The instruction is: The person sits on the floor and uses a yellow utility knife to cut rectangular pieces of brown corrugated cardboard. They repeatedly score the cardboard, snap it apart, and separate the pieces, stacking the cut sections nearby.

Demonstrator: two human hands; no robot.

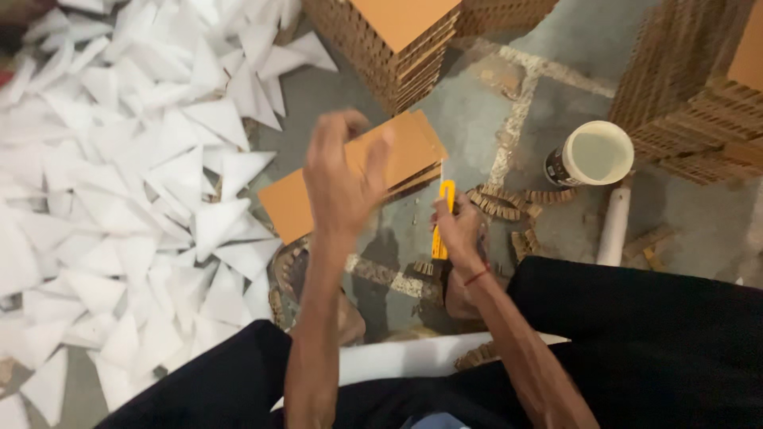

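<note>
In the head view, the left hand (pixel 342 179) is raised over the grey concrete floor (pixel 556 143), its fingers curled round a small stack of flat orange-brown corrugated cardboard sheets (pixel 401 155), which it holds tilted above the middle of the floor. The right hand (pixel 459 230) sits just to the right and lower, closed round a yellow utility knife (pixel 443 218) that points upward toward the lower edge of the held stack; a red thread circles that wrist. A wide heap of white triangular foam offcuts (pixel 135 199) covers the left side of the floor. Tall stacks of the same brown corrugated cardboard (pixel 389 40) stand at the top edge, and another stack (pixel 691 95) fills the top right corner. A white plastic tub with a dark label (pixel 592 155) stands near that right-hand stack, with short brown cardboard scraps (pixel 509 202) scattered between it and the knife. The person's dark trousers (pixel 652 342) fill the bottom edge.
</note>
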